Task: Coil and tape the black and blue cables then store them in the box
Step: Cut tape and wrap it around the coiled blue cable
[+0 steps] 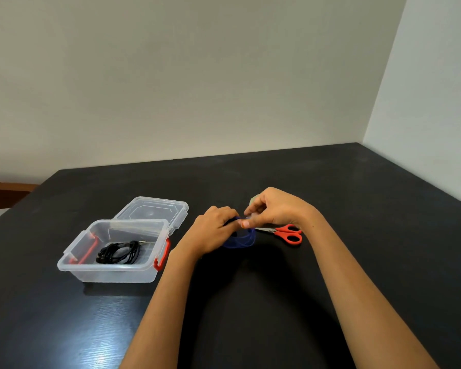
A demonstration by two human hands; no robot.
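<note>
A coiled blue cable (241, 240) hangs just above the black table, held at its top by my left hand (214, 230). My right hand (274, 209) pinches a small piece of clear tape at the top of the same coil, fingertips touching the left hand's. The coiled black cable (119, 253) lies inside the clear plastic box (112, 272) with red latches, at the left. A pale tape roll (254, 200) peeks out behind my right hand, mostly hidden.
The box's clear lid (155, 211) lies flat just behind the box. Red-handled scissors (285, 232) rest on the table under my right wrist. The black table (250, 302) meets walls at the back and right.
</note>
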